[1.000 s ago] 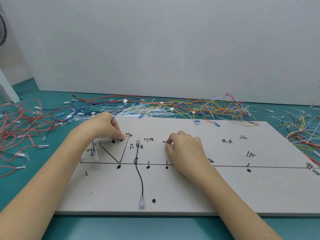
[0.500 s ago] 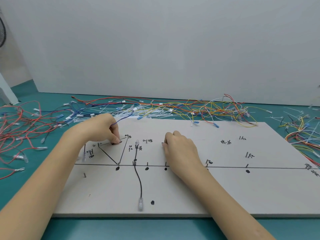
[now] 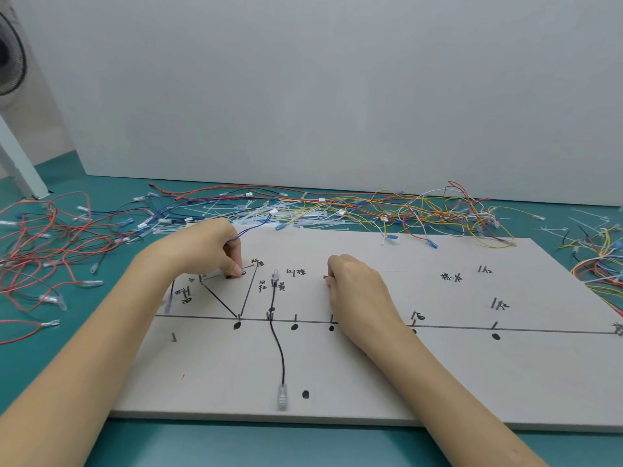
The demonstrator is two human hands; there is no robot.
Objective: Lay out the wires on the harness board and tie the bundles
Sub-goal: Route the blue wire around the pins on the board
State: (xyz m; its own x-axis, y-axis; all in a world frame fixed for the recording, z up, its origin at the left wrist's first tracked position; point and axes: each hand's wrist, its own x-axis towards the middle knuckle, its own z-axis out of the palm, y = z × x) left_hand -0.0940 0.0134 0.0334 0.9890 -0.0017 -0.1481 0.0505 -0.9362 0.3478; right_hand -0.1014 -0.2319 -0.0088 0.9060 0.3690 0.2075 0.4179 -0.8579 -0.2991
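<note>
The grey harness board point(image 3: 438, 375) lies flat on the teal table, marked with black lines, dots, labels and small pins. A black wire point(image 3: 279, 345) with clear terminals runs down the board from a pin near the top to the front edge. My left hand point(image 3: 205, 247) pinches a thin blue wire point(image 3: 256, 225) against the board by the upper-left markings; the wire trails back to the pile. My right hand point(image 3: 357, 291) rests on the board's middle with its fingers curled; whether they hold anything is hidden.
Loose red wires point(image 3: 40, 251) lie left of the board. A tangle of yellow, red and white wires point(image 3: 421, 210) and white cable ties point(image 3: 263, 214) lies behind it. More coloured wires point(image 3: 603, 261) lie at the right edge. A fan point(image 3: 10, 59) stands far left.
The view has shifted slightly. My left hand has pressed the blue wire end lower on the board by the upper-left markings. My right hand stays almost still.
</note>
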